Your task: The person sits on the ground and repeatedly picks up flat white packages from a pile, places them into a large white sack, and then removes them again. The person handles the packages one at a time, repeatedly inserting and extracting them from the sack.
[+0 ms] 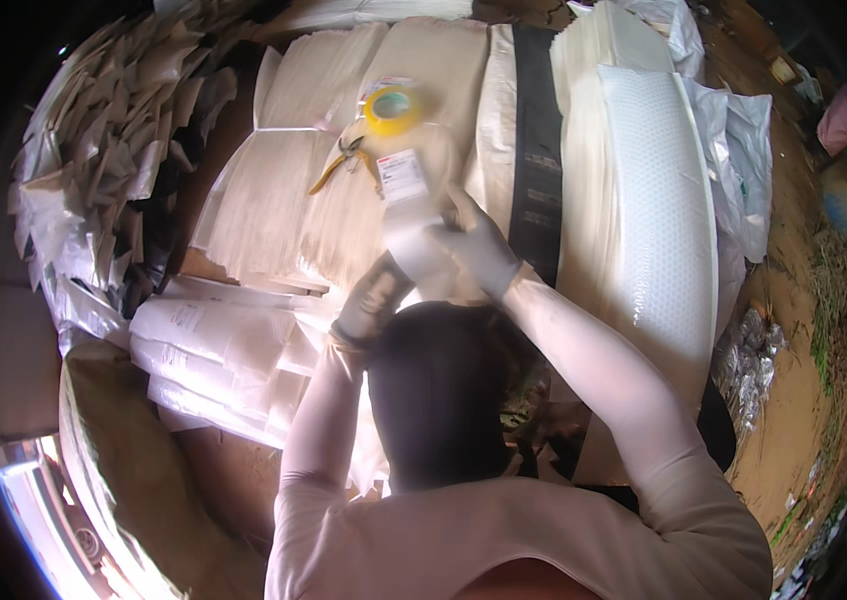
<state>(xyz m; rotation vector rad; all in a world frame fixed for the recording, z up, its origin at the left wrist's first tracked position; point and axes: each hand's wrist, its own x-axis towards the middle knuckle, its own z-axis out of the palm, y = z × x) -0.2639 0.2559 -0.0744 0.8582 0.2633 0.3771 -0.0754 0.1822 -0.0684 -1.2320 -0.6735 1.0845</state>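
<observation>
A white strip of printed labels [412,225] stretches between my gloved hands over stacks of flat off-white sheets or bags. My left hand [372,304] has its fingers curled at the strip's lower left edge and grips it there. On the strip's right side, the thumb of my right hand [482,247] touches it, with the index finger extended; blur hides how firmly it holds. Pruning shears with yellow handles [348,161] lie just left of the strip's far end. Beyond them, a roll of tape with a yellow rim [374,116] rests on the stacks.
Bound stacks of sheets [266,180] spread out ahead. A black band [538,165] separates them from a stack topped by a bubble-textured sheet [660,202]. Plastic-wrapped packages [205,352] lie at left, below heaped plastic film [85,202]. A black-covered head [438,397] blocks the near middle.
</observation>
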